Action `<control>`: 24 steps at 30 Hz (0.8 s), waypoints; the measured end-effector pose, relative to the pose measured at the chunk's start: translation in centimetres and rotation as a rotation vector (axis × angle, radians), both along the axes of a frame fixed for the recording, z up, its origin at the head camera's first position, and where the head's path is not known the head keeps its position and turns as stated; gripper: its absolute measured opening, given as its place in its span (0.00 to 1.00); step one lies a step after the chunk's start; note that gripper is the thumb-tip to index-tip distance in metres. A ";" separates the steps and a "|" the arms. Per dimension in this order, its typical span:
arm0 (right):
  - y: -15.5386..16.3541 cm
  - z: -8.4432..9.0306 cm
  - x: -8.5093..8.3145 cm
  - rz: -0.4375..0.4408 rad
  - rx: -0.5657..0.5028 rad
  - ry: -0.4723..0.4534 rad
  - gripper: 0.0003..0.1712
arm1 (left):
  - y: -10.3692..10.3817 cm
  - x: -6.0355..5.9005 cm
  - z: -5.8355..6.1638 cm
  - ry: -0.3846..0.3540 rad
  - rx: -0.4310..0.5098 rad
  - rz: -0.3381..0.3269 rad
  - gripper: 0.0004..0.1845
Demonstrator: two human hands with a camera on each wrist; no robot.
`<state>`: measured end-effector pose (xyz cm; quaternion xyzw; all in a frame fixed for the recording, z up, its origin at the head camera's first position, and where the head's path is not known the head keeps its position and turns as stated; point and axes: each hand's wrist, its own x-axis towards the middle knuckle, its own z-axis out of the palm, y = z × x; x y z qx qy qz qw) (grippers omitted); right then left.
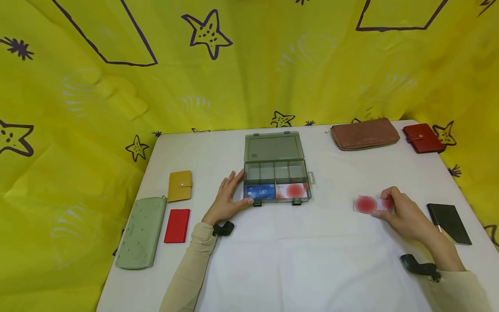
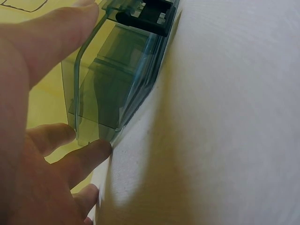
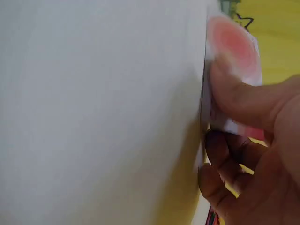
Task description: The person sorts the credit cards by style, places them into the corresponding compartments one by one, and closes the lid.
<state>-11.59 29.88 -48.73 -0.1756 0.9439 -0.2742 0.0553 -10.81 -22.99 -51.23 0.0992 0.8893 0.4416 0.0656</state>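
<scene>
A clear grey-green compartment box (image 1: 260,172) lies with its lid (image 1: 274,147) folded back on the table. In its front compartments are a blue VIP card (image 1: 260,191) and a white card with a red circle (image 1: 291,190). My left hand (image 1: 227,199) rests against the box's left side, fingers spread and thumb at the front left corner. Over the table at the right, my right hand (image 1: 405,215) pinches another card with a red circle (image 1: 365,204) between thumb and fingers. The right wrist view shows that card (image 3: 234,44) partly covered by the thumb.
At the left lie a yellow card holder (image 1: 179,186), a red booklet (image 1: 177,226) and a green wallet (image 1: 141,234). A brown zip wallet (image 1: 364,134) and a red snap wallet (image 1: 424,138) lie at the back right. Beside my right wrist is a black booklet (image 1: 450,222).
</scene>
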 end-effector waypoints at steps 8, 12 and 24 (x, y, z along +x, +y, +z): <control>-2.4 1.0 -0.8 0.016 -0.190 0.106 0.24 | -0.1 -0.1 -0.1 0.006 -0.016 -0.010 0.54; -4.3 1.7 -1.6 -0.034 -0.306 0.134 0.27 | -0.2 -0.1 -0.1 0.009 -0.020 -0.014 0.54; -11.3 2.6 -4.4 0.113 -0.614 -0.075 0.37 | -0.2 -0.1 -0.3 0.032 -0.007 -0.024 0.54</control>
